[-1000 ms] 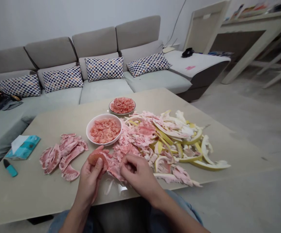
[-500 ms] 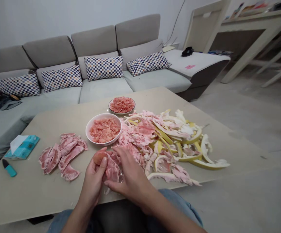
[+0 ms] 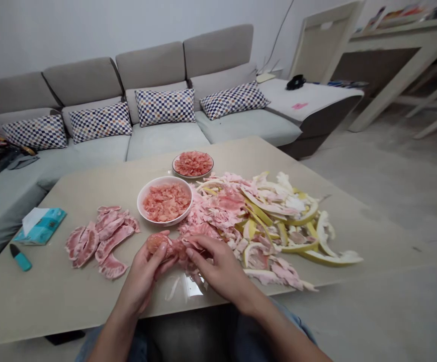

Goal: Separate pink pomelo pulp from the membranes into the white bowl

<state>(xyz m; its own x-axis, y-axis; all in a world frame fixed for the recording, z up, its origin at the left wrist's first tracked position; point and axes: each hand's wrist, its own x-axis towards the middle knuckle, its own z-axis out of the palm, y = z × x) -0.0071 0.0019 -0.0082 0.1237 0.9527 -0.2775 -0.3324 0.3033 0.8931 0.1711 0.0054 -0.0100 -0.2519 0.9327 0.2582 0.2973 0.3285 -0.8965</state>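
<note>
My left hand [image 3: 143, 271] is closed around a pink pomelo segment [image 3: 157, 243], its thumb pressed on the flesh. Thin membrane [image 3: 181, 250] stretches from the segment to my right hand [image 3: 220, 266], which pinches it between thumb and fingers. Just beyond my hands stands a white bowl [image 3: 140, 207] filled with loose pomelo flesh [image 3: 166, 202]. To the left lie several pomelo segments [image 3: 114, 236] still in their membrane. A heap of pink membrane scraps [image 3: 212, 211] and yellow-green peel strips [image 3: 304, 246] spreads to the right.
A rimmed plate [image 3: 174, 169] of pomelo flesh stands behind the bowl. At the table's left are a blue tissue pack [image 3: 45, 227] and a teal-handled tool [image 3: 22, 260] with a dark end. A grey sofa [image 3: 161, 138] with checked cushions runs behind the table [image 3: 71, 301].
My right hand has moved slightly right, away from my left, and its spread fingers have closed into a pinch. The membrane is now stretched between both hands. The view has shifted a little.
</note>
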